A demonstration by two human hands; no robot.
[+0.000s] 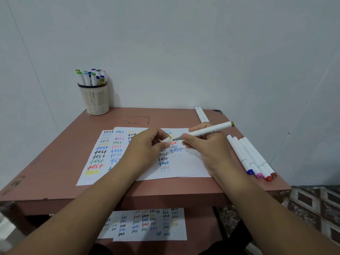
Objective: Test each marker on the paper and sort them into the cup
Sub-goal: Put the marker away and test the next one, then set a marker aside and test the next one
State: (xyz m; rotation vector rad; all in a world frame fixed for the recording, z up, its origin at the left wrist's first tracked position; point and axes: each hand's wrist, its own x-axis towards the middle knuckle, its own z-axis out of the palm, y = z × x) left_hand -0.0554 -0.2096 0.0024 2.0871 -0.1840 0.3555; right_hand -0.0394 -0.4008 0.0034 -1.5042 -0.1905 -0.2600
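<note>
The right hand (206, 144) pinched an uncapped white marker (204, 131) near its dark tip, just above the paper (185, 166). The left hand (147, 144) held its cap (168, 139) between curled fingers, mouth toward the nib. The marker looked light, stiff and smooth, best held on the barrel. Four capped markers (252, 159) lay beside the sheet; the mesh cup (95, 100) stood well apart.
</note>
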